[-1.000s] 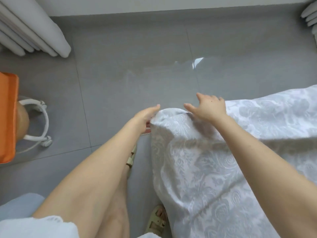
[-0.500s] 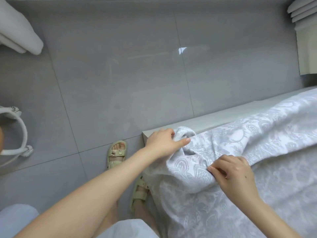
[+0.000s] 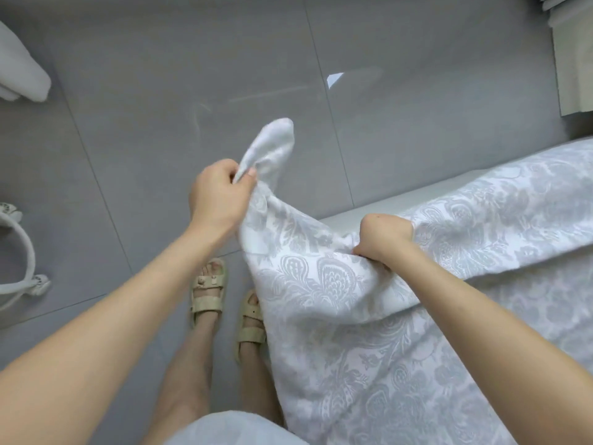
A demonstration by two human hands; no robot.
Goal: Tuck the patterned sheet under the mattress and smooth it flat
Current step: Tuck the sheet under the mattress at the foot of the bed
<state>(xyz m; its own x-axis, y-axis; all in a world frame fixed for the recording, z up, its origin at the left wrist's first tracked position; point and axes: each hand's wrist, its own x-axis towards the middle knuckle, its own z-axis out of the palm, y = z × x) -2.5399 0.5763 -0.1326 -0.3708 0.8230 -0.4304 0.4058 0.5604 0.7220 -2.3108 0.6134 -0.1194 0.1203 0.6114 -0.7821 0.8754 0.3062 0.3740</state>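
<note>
- The left hand (image 3: 221, 200) pinches the corner of the patterned sheet (image 3: 321, 284) between thumb and curled fingers. Half a second earlier that corner lay bunched on the mattress (image 3: 417, 194); it is now lifted out over the floor (image 3: 192, 75).
- The right hand (image 3: 382, 239), fingers curled, grips a fold of sheet at the mattress edge.
- Judgement: the corner is drawn out ready for folding; the tuck is not yet made.

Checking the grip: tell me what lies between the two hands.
Only the patterned sheet, running from left hand to right hand, in the head view.
</note>
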